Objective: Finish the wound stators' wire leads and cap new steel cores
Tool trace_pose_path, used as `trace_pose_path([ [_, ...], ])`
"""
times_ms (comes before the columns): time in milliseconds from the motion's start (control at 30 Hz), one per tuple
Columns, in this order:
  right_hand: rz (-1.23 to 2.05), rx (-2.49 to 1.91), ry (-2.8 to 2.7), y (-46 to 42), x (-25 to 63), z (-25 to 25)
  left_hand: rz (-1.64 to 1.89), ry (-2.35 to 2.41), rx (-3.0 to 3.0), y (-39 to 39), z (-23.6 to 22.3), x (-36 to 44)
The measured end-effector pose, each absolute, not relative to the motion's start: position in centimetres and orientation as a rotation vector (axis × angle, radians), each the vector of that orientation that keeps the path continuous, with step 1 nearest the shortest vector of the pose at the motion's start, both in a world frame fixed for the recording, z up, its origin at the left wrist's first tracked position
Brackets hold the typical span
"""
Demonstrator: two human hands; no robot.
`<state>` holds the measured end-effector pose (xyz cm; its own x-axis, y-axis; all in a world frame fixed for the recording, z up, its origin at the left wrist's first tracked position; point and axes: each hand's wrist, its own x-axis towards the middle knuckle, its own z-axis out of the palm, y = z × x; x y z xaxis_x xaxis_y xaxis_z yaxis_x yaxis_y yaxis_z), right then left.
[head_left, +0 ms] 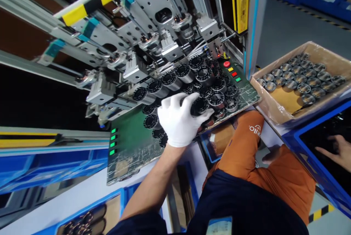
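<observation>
My left hand, in a white glove, is closed around a black cylindrical motor core at the front of a cluster of several like cores standing on the green work plate. My right hand is bare and reaches over a dark blue crate at the far right. Its fingers are spread and hold nothing.
A machine with a row of metal fixtures rises behind the plate. Red, yellow and green buttons sit at the plate's right end, green lights at its left. A cardboard box of silvery cores stands on the right. My orange-clad legs are below.
</observation>
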<state>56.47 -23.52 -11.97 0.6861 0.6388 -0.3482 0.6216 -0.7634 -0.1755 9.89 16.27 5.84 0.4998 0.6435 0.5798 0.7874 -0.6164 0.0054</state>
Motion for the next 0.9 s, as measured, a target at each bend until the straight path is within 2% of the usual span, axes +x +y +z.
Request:
trace_pose_path([
  [167, 0.746, -2.919, -1.115, -21.7, 55.1, -10.6, -1.094, -1.027, -2.565, 14.8, 6.9, 9.8],
  [300, 0.799, -2.932, -1.188, -21.6, 53.8, -10.0, -1.315, -0.801, -2.780, 10.8, 8.8, 14.9],
  [367, 0.810, -2.946, -1.225, -21.4, 53.4, -9.5, -1.109, -0.641, -2.982, 9.3, 9.4, 20.2],
  [533, 0.822, -2.955, -1.322, -20.9, 53.3, -8.3, -0.077, -0.707, -3.140, 10.8, 7.6, 36.7],
  [567, 0.827, -2.957, -1.332, -20.9, 53.4, -8.1, 0.033, -0.720, -3.148, 11.7, 6.7, 39.2],
  [733, 0.920, -2.924, -1.349, -21.0, 54.3, -7.6, 0.338, -0.719, -3.142, 15.7, 2.6, 45.2],
  [900, 0.997, -2.922, -1.313, -20.4, 54.4, -7.4, 0.421, -0.730, -3.147, 17.1, 2.3, 45.9],
])
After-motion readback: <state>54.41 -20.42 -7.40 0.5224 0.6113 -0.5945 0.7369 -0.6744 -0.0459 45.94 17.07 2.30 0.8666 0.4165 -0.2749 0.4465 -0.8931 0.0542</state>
